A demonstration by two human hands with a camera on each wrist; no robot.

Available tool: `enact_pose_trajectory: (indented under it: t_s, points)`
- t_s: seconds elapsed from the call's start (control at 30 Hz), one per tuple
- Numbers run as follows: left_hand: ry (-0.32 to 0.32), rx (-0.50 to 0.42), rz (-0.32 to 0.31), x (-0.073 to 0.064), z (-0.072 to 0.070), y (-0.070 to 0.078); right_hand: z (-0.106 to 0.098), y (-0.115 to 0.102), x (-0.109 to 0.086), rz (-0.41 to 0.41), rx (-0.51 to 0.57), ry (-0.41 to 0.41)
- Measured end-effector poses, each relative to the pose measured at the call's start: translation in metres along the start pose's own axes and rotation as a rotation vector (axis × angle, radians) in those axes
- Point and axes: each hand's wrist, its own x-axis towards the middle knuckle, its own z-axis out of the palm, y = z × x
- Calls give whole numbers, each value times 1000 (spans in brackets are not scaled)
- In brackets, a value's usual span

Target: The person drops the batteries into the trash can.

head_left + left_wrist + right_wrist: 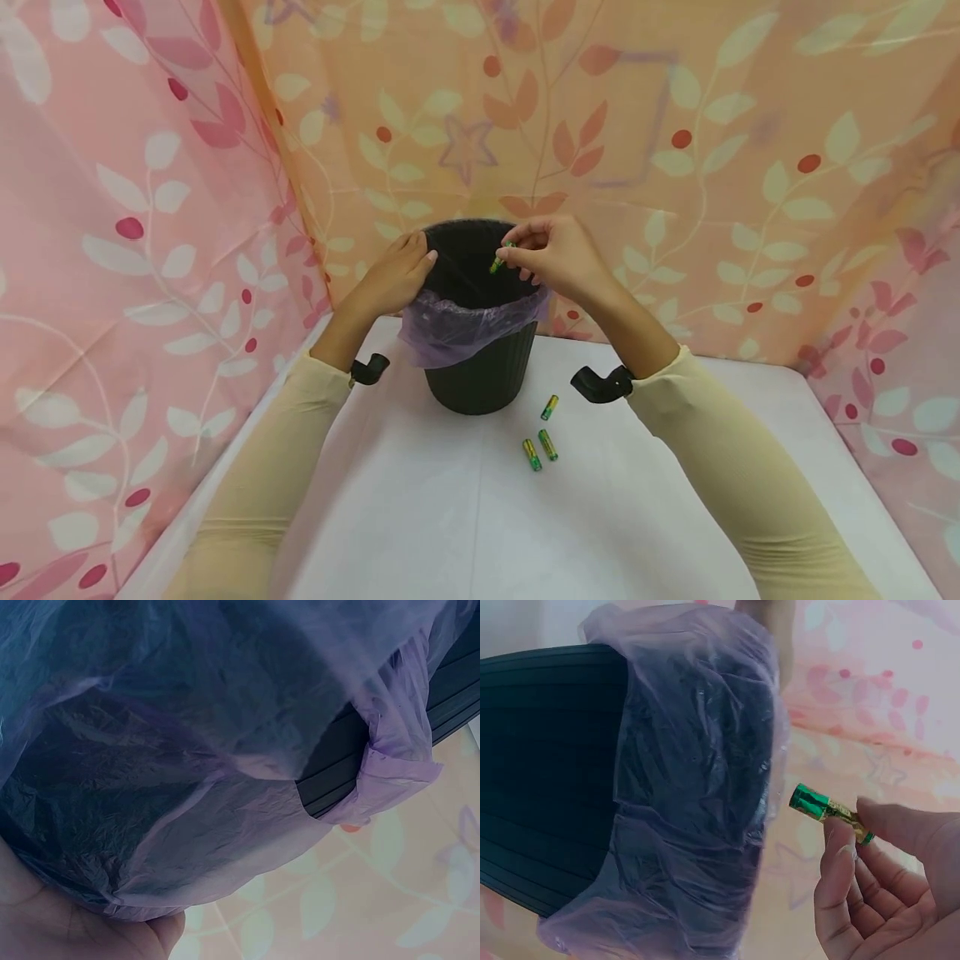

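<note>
A black trash bin stands on the table with a thin purple plastic bag folded over its rim. My left hand holds the bin's left rim where the bag lines it; in the left wrist view part of this hand shows under the bag's edge. Over the bin's opening, my right hand pinches a green and gold battery between thumb and fingers. The right wrist view has this battery tilted at the fingertips, beside the lined rim.
Three similar batteries lie on the white-covered table, right of the bin's base: one battery nearer it, a pair closer to me. Leaf-patterned curtains enclose the back and sides.
</note>
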Motion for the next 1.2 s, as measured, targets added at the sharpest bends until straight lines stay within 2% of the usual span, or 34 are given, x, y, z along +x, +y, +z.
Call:
enact_pose_trajectory:
  t_s: [0.23,0.4,0.77,0.87,1.2]
  points:
    - [2,6,-3,-2,-1,2,5,1,-1,-27,27,-10]
    - [-2,4,-11,-3,-2,3,5,5,-14,-16,28,-11]
    - [-7,12,-9,-3,-1,2,2,19,-47,-54,105,-12]
    - [-9,15,-6,-3,-1,1,2,25,-56,-33,118,-26]
    - [-11,1,-9,-3,-1,5,11,50,-79,-1,83,-53]
